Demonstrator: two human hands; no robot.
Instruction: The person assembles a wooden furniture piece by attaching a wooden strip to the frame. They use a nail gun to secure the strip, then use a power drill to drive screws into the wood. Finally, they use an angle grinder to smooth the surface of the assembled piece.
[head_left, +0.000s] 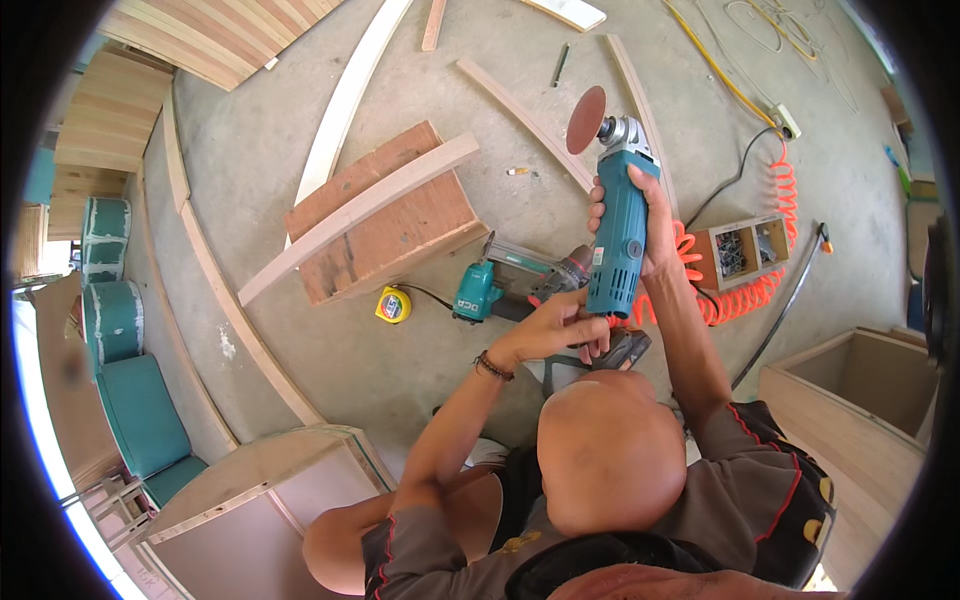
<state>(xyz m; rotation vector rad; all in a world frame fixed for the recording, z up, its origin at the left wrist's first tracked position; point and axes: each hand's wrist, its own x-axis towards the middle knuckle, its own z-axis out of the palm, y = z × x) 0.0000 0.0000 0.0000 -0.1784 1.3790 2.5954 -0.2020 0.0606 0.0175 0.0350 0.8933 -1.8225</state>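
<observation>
My right hand (645,225) is wrapped round the teal body of an angle grinder (620,245), held upright above the floor. A round reddish-brown sanding disc (586,120) sits on its metal head, at the far end. At the near end of the grinder is my left hand (560,328), its fingers curled just under the housing; what they pinch is hidden. Beneath and beside that hand lie a teal air nailer (478,292) and a dark drill (572,268), both partly covered.
A curved wooden strip (370,212) rests across a wooden block (440,215). Nearby lie a yellow tape measure (393,305), an orange coiled hose (745,303) and a divided wooden box (708,262) of fasteners. Wooden strips (520,118) lie farther off; a wooden cabinet (850,400) stands right.
</observation>
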